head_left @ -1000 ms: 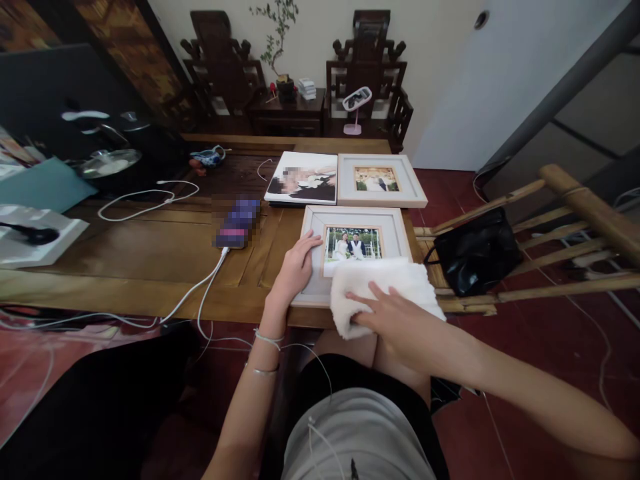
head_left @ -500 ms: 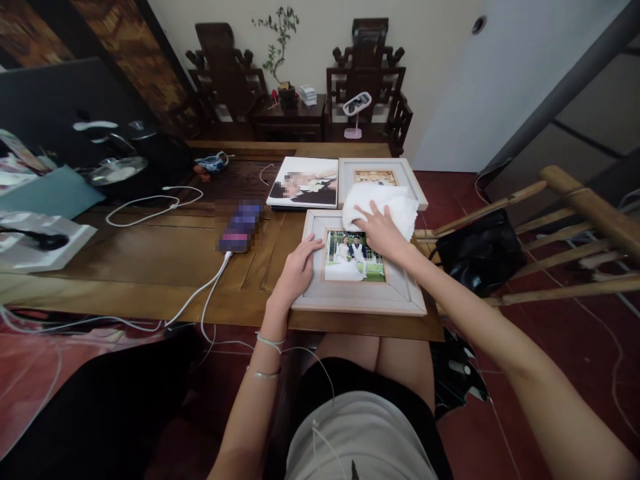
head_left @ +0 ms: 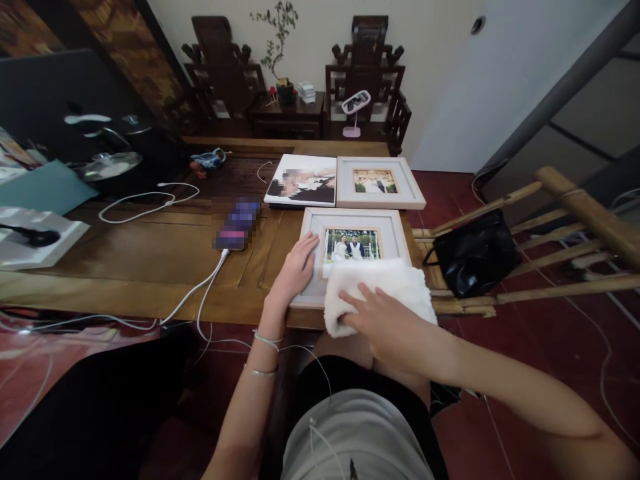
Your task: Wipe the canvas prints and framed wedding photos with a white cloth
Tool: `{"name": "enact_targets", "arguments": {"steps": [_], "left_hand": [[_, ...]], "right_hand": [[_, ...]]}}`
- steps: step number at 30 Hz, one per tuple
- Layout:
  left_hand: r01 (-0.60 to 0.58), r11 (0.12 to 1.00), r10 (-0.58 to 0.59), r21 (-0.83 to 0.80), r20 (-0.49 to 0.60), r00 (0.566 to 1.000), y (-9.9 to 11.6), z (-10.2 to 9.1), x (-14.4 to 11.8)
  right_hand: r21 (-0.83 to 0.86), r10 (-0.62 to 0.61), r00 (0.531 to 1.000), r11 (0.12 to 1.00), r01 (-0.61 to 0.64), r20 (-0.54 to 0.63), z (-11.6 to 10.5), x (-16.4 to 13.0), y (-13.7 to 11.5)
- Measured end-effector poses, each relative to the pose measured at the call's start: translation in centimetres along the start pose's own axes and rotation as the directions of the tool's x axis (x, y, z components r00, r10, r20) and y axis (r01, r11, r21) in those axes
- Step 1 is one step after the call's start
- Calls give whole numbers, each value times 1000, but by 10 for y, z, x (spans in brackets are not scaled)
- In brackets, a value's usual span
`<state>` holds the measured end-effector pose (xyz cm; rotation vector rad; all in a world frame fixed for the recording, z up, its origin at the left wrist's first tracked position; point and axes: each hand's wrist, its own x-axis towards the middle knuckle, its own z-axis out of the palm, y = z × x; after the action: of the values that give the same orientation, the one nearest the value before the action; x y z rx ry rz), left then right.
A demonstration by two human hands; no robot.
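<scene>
A light wooden picture frame (head_left: 313,283) with a wedding photo lies flat at the table's front edge. On its left border rests my left hand (head_left: 299,265), fingers stretched out and holding nothing else. My right hand (head_left: 373,317) presses a white cloth (head_left: 395,277) onto the lower right of the frame, its fingers spread and the thumb side tucked against a fold. The cloth covers the photo's lower part and hangs past the front edge. Behind lie a second framed photo (head_left: 415,190) and, to its left, a white-edged photo panel (head_left: 305,163).
A phone (head_left: 237,223) with a white charging cable (head_left: 213,277) lies left of the frame on the wooden table (head_left: 150,260). A bamboo chair (head_left: 570,193) holding a black bag (head_left: 475,253) stands at the right. A power strip (head_left: 63,233) and a glass-lidded pot (head_left: 113,167) are far left.
My right hand has drawn the cloth from the frame's top edge down towards me to its lower right. The rear framed photo is uncovered. My left hand stays on the frame's left border.
</scene>
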<state>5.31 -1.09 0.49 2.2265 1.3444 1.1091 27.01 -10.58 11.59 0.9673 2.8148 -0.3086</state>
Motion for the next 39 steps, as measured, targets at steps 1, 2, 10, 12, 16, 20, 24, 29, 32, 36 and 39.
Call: {"name": "enact_targets", "arguments": {"steps": [1,2,10,12,16,20,24,29,32,36,39], "left_hand": [[1,1000,-1,6,0,1000,0,0,0],[3,1000,-3,10,2,1000,-1,0,0],[-3,1000,3,-17,3,1000,-2,1,0],[3,1000,-3,-29,-4,1000,-1,1,0],[16,999,-17,-36,-21,1000,1,1,1],[25,998,-27,-53,-31,999,1,2,1],[33,998,-35,-48,-28,999,0,2,2],[60,996,-62,-63,-32,998,6,0,2],[86,990,-91,-108,-49,995,13,-2,1],[86,983,-100,-161,-82,992,20,-6,-2],[67,987,-83,-149,-103,991,20,-8,-3]], "right_hand": [[14,2,1000,1000,-2,-11,4,5,2],[25,6,1000,1000,-5,-27,10,11,7],[-60,118,932,987,-147,-342,16,75,111],[-92,139,918,978,-186,-372,8,91,131],[-158,162,939,963,-217,-304,8,107,127],[-135,145,978,977,-165,-146,14,86,82],[-44,70,998,997,-69,4,3,41,35],[71,-93,994,993,89,54,-7,13,-1],[49,-54,999,997,54,-4,6,26,-2],[-88,8,989,996,-21,-149,23,67,26],[-161,54,972,983,-92,-227,18,102,57]]}}
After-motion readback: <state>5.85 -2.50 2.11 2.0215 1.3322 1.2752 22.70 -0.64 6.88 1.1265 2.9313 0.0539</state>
